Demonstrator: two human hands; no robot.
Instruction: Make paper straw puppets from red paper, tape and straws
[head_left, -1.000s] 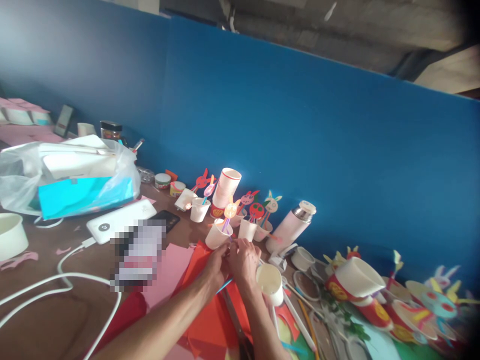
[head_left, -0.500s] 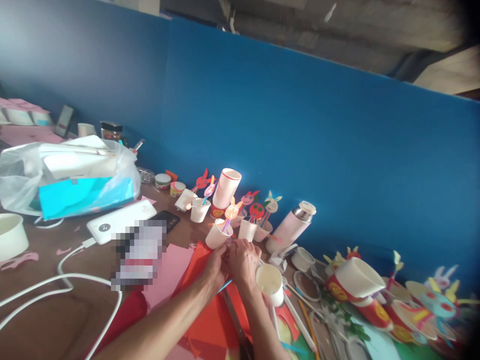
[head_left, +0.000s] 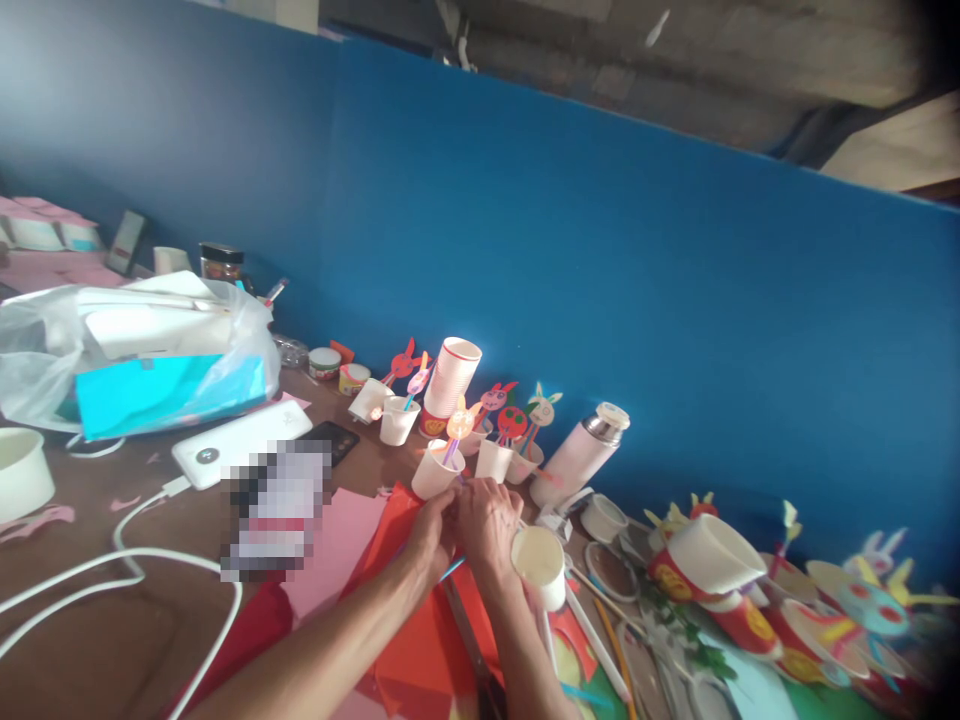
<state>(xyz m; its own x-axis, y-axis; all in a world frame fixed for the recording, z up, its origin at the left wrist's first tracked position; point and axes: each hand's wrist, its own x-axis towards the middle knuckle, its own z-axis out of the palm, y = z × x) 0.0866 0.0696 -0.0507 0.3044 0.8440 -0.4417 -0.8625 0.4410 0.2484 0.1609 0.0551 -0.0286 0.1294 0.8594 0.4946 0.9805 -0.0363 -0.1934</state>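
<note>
My left hand (head_left: 435, 525) and my right hand (head_left: 489, 512) meet above sheets of red-orange paper (head_left: 420, 640), with their fingers curled closed against each other. Whatever is between the fingertips is hidden by the hands. A thin blue stick (head_left: 452, 569) shows between my wrists; I cannot tell if it is held. Just beyond the fingers stands a white paper cup (head_left: 435, 472) with an orange rabbit-faced paper figure (head_left: 460, 422) in it. Under my right forearm lie dark scissors (head_left: 469, 635), partly covered. A white paper cup (head_left: 538, 566) stands right of my right wrist.
Several cups with paper rabbit figures, a tall cup stack (head_left: 454, 375) and a pink thermos (head_left: 577, 458) line the blue partition (head_left: 600, 300). To the left are a power bank (head_left: 244, 440) with a white cable, a blurred-out phone and a plastic bag (head_left: 251, 330). Decorated red cups (head_left: 742, 625) crowd the right.
Both hands keep nearly the same place and closed pose. The view has shifted very slightly; nothing is visibly taken up or let go.
</note>
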